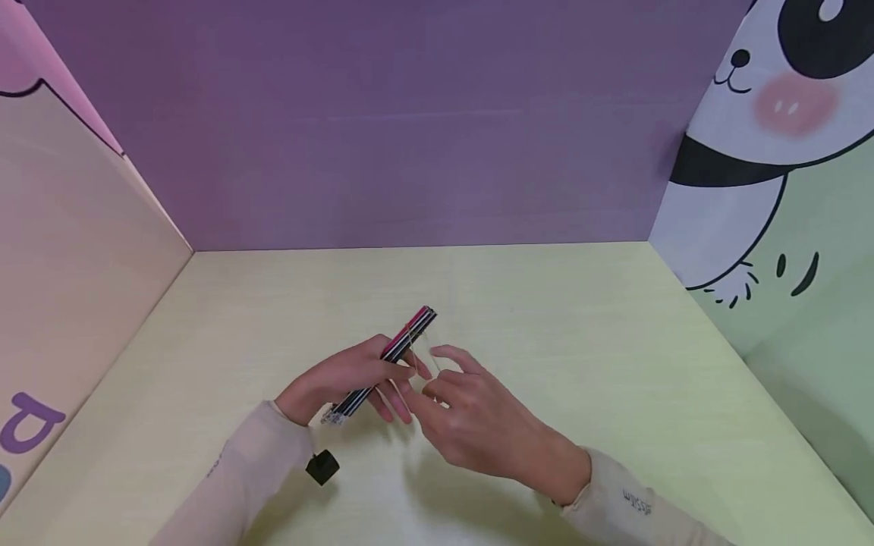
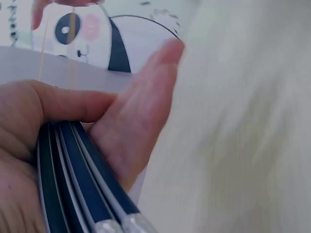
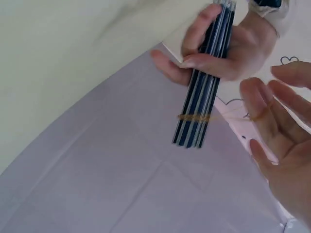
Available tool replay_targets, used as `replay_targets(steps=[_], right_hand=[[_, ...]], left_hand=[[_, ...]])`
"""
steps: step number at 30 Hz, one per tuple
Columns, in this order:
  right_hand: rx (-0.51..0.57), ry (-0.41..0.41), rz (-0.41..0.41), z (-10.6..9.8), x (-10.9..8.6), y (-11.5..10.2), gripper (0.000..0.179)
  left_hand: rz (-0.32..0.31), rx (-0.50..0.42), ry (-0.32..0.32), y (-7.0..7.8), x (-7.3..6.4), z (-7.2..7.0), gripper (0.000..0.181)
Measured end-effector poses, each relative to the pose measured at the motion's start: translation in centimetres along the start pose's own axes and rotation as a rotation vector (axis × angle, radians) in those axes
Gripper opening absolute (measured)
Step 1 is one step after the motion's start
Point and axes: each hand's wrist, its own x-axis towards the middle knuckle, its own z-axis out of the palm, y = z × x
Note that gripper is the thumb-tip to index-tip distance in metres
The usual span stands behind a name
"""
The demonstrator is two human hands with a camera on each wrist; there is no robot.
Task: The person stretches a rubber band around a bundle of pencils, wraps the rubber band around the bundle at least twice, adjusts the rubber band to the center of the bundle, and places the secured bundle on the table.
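Person's L hand [image 1: 358,373] grips a bundle of dark, silver-striped sticks [image 1: 404,341], thumb bent across the front, other fingers extended behind, so hand is approx. half closed. Bundle is held tilted above pale table [image 1: 580,326], in front of the R hand [image 1: 471,417]. R hand has fingers part-bent, w/ thin tan rubber band [image 3: 194,117] caught at the fingers; band loops round bundle nr its far end & stretches btwn the two.

Glossy sticks [image 3: 200,97], a rubbery-looking band [image 3: 194,117], smooth matt tabletop [image 1: 546,311], matt cloth sleeves [image 1: 256,447], smooth, faintly creased wall [image 1: 410,167]
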Motion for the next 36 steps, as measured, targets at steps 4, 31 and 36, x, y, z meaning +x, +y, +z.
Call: replay_targets(steps=[4,31,36], right_hand=[[0.087,0.011,-0.038,-0.3,0.0,0.6,0.014],[1.059,-0.102,0.835,-0.2,-1.7,6.8,0.019],[1.043,-0.143,0.933,-0.3,-2.0,7.8,0.015]], left_hand=[[0.011,-0.1,-0.119,0.1,0.1,0.0,0.026],[0.143,-0.204,-0.312,0.5,0.1,0.3,0.037],[0.127,-0.201,-0.334,0.3,0.3,0.3,0.036]])
